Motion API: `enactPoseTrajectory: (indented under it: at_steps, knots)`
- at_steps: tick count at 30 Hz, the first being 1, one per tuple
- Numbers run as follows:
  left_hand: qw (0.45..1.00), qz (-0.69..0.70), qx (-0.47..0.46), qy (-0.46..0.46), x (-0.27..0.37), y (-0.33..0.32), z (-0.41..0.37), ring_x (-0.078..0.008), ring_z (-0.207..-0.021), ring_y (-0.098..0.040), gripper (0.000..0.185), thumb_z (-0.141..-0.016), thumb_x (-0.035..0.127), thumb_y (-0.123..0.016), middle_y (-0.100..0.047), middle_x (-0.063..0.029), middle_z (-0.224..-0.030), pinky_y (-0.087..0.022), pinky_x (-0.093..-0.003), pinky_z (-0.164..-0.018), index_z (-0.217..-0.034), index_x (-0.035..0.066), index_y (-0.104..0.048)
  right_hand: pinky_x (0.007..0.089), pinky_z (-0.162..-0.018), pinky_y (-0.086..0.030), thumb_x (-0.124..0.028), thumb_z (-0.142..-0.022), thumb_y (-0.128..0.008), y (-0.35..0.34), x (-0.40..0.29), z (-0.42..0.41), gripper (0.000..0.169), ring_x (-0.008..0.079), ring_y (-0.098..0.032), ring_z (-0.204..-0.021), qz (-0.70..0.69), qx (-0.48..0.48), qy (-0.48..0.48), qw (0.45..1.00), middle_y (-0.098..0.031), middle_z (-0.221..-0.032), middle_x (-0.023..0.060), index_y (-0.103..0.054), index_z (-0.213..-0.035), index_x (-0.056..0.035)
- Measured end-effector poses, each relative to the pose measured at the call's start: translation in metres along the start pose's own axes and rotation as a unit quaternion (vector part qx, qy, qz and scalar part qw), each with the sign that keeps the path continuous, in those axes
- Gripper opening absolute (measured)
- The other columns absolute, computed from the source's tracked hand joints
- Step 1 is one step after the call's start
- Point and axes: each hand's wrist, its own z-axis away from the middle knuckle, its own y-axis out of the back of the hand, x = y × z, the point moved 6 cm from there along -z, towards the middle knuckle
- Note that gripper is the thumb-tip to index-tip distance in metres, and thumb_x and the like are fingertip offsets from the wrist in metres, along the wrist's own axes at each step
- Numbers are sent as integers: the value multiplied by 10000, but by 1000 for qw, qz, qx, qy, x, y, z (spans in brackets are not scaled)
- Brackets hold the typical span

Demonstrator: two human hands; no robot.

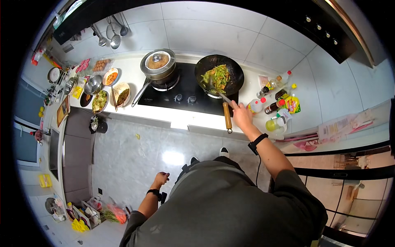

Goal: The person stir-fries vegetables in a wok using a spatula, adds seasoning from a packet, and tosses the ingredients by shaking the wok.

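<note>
My right hand (242, 117) grips the handle of a metal spatula (226, 98), whose far end reaches down into the food. Sliced green vegetables with orange-brown pieces (220, 77) lie in a black wok (237, 81) on the right burner. The wok's wooden handle (227, 115) points towards me, just left of my right hand. Down at my side hangs my left hand (162, 179), fingers curled and no object visible in it. On the left burner stands a lidded pan (158, 72) with a long metal handle; something brown shows through its glass lid.
Bottles of sauce (273, 106) and a jug of yellowish liquid (273, 125) crowd the counter on the right. Left of the black gas hob (185, 89) are a bowl of dark food with chopsticks (123, 95), a plate of greens (100, 101) and eggs (101, 65). Ladles (115, 40) hang above.
</note>
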Motion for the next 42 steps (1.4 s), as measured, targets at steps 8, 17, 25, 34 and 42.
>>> enactPoseTrajectory:
  at_steps: [8, 17, 25, 34, 42]
  knots:
    - [1000, -9, -22, -3, 6, -10, -12, -204, -639, -668, 451, -933, 382, -633, -763, -136, -819, -545, -367, -596, -1067, -39, -723, 488, -927, -520, -252, -977, -538, -54, 64, -24, 394, 414, -659, -1066, -284, 44, -127, 949, -692, -1174, 228, -626, -1335, -114]
    - [976, -106, 51, -183, 82, 6, -33, -304, -817, -739, 443, -916, 409, -627, -755, -150, -803, -574, -407, -803, -1040, -4, -729, 476, -945, -517, -278, -965, -560, -31, 23, -3, 418, 413, -649, -1108, -240, -3, -172, 955, -697, -1140, 240, -627, -1319, -67]
    - [912, 51, -29, -406, 443, -45, 73, -221, -721, -663, 511, -1010, 475, -573, -702, -116, -820, -526, -360, -675, -1021, -22, -689, 490, -1004, -473, -170, -960, -584, -33, -44, 35, 581, 487, -559, -1215, -377, 50, -147, 913, -559, -1326, 344, -394, -1456, 67]
    - [930, 200, -164, -261, 490, -82, 22, -108, -721, -556, 400, -1016, 407, -609, -640, -15, -841, -467, -262, -671, -1027, 12, -671, 412, -965, -483, -291, -941, -694, -34, -6, 49, 467, 342, -583, -1135, -428, -7, -45, 903, -580, -1208, 206, -574, -1244, 43]
    - [931, 204, -112, -282, 479, -54, 65, -74, -628, -496, 346, -1034, 369, -584, -568, 17, -736, -408, -255, -551, -953, 35, -632, 310, -591, -482, -344, -982, -686, -146, 12, 21, 286, 140, -581, -675, -759, -260, -250, 542, -613, -834, 16, -584, -1025, -81]
